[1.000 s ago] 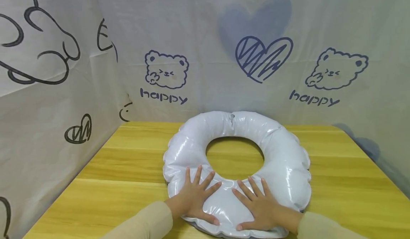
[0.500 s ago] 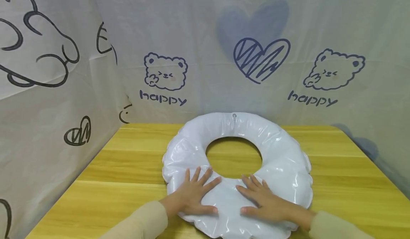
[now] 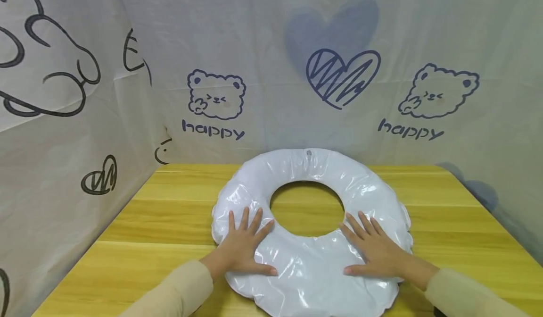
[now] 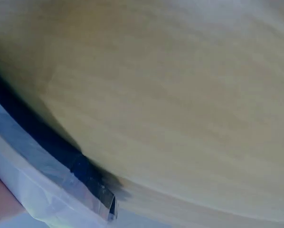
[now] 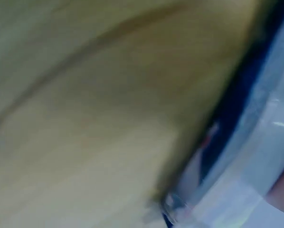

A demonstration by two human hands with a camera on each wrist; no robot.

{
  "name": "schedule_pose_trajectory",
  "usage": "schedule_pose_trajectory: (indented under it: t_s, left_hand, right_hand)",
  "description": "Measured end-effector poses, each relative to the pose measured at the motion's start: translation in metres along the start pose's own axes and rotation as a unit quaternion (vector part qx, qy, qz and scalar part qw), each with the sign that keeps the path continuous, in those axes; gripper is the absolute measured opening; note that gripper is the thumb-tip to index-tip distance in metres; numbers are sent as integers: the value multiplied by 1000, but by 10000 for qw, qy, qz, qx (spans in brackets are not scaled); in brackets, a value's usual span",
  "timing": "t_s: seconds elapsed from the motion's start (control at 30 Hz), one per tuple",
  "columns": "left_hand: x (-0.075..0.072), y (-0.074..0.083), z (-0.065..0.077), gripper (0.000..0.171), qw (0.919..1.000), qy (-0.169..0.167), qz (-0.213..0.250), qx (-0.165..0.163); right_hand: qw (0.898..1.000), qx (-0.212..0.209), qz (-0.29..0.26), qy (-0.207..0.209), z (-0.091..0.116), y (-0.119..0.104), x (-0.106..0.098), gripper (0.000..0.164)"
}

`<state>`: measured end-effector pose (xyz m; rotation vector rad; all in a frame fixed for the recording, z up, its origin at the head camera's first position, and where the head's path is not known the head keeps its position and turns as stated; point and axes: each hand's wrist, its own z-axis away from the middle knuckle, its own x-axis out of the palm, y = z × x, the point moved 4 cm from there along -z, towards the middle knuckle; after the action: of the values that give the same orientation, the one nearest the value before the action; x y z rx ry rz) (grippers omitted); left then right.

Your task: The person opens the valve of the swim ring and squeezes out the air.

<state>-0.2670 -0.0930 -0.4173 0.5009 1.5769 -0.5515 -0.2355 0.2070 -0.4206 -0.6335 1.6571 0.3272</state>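
Rests the left grip (image 3: 243, 246) on the near left part of a glossy white inflatable plastic ring (image 3: 307, 274), with fingers straight, spread and curled round nothing. Rests the right grip (image 3: 375, 251), just as flat-fingered and unclasped, on the ring's near right part. Has its near band between the thumbs, its round hole between and beyond the fingertips, and a yellow wood-grain desk (image 3: 458, 222) beneath.
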Motion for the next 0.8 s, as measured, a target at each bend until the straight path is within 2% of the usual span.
schedule_pose_trajectory:
  t_s: [0.3, 0.5, 0.8]
  left_hand:
    - [11, 1, 2, 103, 9992, -280, -175, -220]
    - [15, 0, -3, 102, 9980, -510, -204, -303]
    - [14, 2, -8, 101, 9955, -725, -447, -412]
  right_hand:
    - [9986, 216, -339, -356, 2, 9, 16, 98]
    - [9948, 295, -702, -673, -1, 9, 15, 97]
    - [9887, 504, -771, -1184, -10, 11, 14, 97]
